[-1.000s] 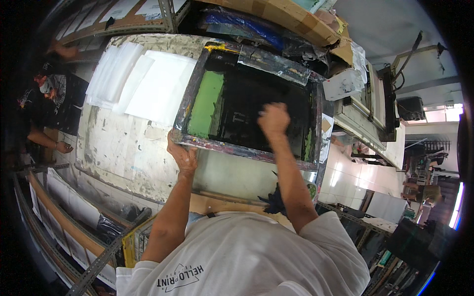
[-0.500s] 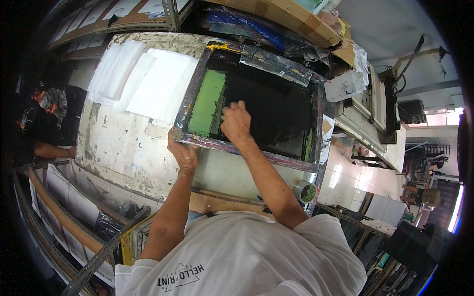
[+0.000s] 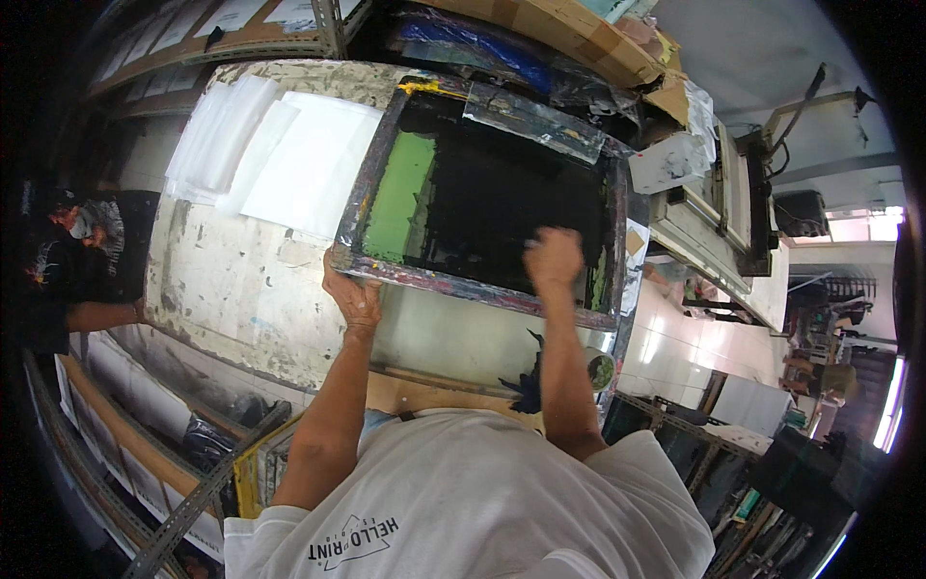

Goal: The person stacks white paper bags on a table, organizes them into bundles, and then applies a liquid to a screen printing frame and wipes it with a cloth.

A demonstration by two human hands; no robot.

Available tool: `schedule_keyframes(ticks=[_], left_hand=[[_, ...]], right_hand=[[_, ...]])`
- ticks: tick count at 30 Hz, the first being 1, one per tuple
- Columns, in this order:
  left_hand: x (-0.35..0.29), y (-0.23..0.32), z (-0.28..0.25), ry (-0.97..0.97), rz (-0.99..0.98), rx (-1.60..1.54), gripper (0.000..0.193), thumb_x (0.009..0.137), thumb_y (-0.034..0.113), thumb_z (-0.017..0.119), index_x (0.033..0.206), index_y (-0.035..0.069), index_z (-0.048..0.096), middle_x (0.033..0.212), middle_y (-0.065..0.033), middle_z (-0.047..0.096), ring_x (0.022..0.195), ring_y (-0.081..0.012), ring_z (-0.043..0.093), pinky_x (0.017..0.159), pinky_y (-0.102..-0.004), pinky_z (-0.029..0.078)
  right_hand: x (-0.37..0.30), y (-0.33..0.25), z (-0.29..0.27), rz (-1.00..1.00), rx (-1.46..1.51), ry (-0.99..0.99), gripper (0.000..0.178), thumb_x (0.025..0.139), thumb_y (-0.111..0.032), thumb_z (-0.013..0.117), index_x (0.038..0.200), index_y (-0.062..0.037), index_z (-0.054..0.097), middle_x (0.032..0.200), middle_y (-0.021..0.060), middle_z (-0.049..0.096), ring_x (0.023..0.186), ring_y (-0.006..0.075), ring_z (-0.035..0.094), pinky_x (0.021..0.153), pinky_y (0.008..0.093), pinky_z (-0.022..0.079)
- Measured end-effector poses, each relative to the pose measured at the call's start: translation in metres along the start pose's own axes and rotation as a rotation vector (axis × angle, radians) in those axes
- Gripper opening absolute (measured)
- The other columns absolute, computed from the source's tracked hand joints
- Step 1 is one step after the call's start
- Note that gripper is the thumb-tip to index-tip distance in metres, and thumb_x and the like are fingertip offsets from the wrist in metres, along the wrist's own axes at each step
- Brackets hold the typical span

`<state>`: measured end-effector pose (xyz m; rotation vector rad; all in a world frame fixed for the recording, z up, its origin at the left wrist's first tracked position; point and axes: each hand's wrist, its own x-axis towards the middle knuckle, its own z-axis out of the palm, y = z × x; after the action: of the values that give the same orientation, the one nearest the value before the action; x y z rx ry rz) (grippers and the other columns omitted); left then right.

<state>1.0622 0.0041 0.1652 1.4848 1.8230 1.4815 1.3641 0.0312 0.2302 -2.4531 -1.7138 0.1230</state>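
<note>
A screen-printing frame [image 3: 453,282] with paint-stained edges lies tilted over the white table in front of me. Its mesh is mostly black [image 3: 492,193], with a wide light-green band [image 3: 400,193] down the left side. My left hand [image 3: 353,297] grips the frame's near left corner, thumb over the edge. Above the near right part of the mesh, my right hand [image 3: 555,259] is closed in a fist-like curl and slightly blurred. Whatever its fingers may hold is hidden. A flat, ink-smeared strip [image 3: 535,123] lies along the frame's far edge.
White sheets [image 3: 313,159] lie on the table [image 3: 241,289] left of the frame. A cup with green contents [image 3: 600,370] and a dark rag [image 3: 526,378] are at the near right. Another person's arm [image 3: 101,316] shows at the left. Metal shelving [image 3: 207,468] stands lower left.
My right hand has swept rightward across the mesh, from beside the green band to the near right part. My left hand keeps its grip on the frame. The dark rag shows more fully.
</note>
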Motion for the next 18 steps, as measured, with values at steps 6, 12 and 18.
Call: schedule_keyframes(ticks=[6,12,18], left_hand=[[0.000,0.010,0.003,0.049,-0.007,-0.036,0.112,0.066,0.086,0.057,0.127,-0.007,0.044,0.102,-0.0155,0.060,0.095,-0.0315,0.059,0.090,-0.0432,0.044],[0.005,-0.001,0.002,-0.023,-0.029,-0.101,0.111,0.067,0.086,0.057,0.128,-0.006,0.044,0.100,-0.0148,0.061,0.095,-0.0312,0.060,0.089,-0.0429,0.044],[0.002,-0.006,0.005,0.068,0.009,-0.046,0.108,0.066,0.084,0.061,0.122,-0.008,0.047,0.099,-0.0154,0.062,0.092,-0.0310,0.060,0.087,-0.0428,0.046]], right_hand=[[-0.025,-0.099,0.024,-0.510,0.323,-0.070,0.019,0.061,-0.013,0.075,0.079,-0.0091,0.072,0.091,0.0125,0.067,0.097,0.0340,0.060,0.081,0.0429,0.053],[-0.040,0.054,-0.029,-0.056,-0.018,-0.135,0.024,0.070,-0.018,0.078,0.092,-0.0114,0.074,0.094,0.0113,0.068,0.099,0.0307,0.062,0.082,0.0453,0.053],[0.003,0.103,-0.023,-0.138,-0.076,0.075,0.016,0.070,-0.013,0.075,0.085,-0.0059,0.072,0.093,0.0161,0.066,0.094,0.0356,0.061,0.077,0.0465,0.053]])
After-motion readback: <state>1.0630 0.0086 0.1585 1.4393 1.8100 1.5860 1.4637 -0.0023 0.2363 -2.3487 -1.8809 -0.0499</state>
